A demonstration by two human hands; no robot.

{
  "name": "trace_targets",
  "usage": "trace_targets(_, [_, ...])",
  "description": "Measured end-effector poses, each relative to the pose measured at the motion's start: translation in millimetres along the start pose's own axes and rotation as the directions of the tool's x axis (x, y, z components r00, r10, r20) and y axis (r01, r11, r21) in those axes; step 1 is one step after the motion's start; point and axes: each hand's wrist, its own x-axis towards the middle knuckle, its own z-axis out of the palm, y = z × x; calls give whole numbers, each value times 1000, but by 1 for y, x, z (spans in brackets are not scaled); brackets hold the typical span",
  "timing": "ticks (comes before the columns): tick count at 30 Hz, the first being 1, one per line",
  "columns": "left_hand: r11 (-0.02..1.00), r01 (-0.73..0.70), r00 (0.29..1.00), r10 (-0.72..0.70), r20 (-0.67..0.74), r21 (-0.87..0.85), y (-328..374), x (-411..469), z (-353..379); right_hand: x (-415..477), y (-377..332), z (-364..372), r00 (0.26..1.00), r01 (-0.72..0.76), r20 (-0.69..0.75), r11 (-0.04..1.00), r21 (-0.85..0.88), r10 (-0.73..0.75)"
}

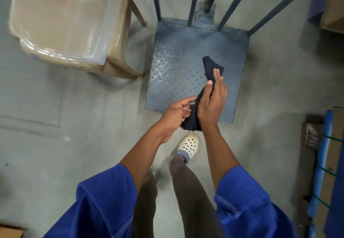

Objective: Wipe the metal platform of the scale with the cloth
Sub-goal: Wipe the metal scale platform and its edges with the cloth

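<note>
Both hands are clamped on the dark cloth (209,66): the right hand (214,101) wraps its middle, the left hand (178,113) pinches its frayed lower end, over the near edge of the scale's metal platform (176,74) (apparently not touching it). Kept bunched this narrow, it would likely wipe only a stripe, snag on the raised tread, and miss the far corners.

blue sleeves (104,198), grey trousers (189,187), white perforated clog (189,145).

Dark cloth (212,66) in both hands (176,112) (212,103) above platform (176,74)
</note>
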Motion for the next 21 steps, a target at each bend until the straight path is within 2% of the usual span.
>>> trace_targets(2, [994,-20,999,24,-32,104,-8,19,-10,6,17,21,998,31,-57,999,-6,-32])
trace_targets(5, [983,-87,992,101,-79,164,-33,69,-33,23,51,71,988,112,-105,993,-19,-114])
trace_targets(9, [974,-158,983,171,-68,163,-91,141,-69,47,122,146,959,271,-71,962,-33,-273])
trace_targets(11, [941,-196,948,254,-192,277,-126,178,-93,56,158,189,932,363,3,930,-62,-363])
trace_targets(13, [799,-182,800,459,-386,574,-160,214,-126,60,195,226,906,422,131,885,-198,-402])
trace_targets(14, [705,-126,724,546,-421,697,-176,230,-145,60,212,241,902,428,200,850,-307,-382])
trace_targets(15, [633,-67,684,592,-427,771,-189,243,-163,59,226,254,905,423,246,807,-413,-348])
trace_targets(17, [530,-3,671,630,-391,848,-214,262,-194,56,240,271,910,412,258,757,-506,-323])
trace_targets(21, [326,-11,653,719,-240,945,-234,284,-223,59,237,276,919,387,159,756,-528,-360])
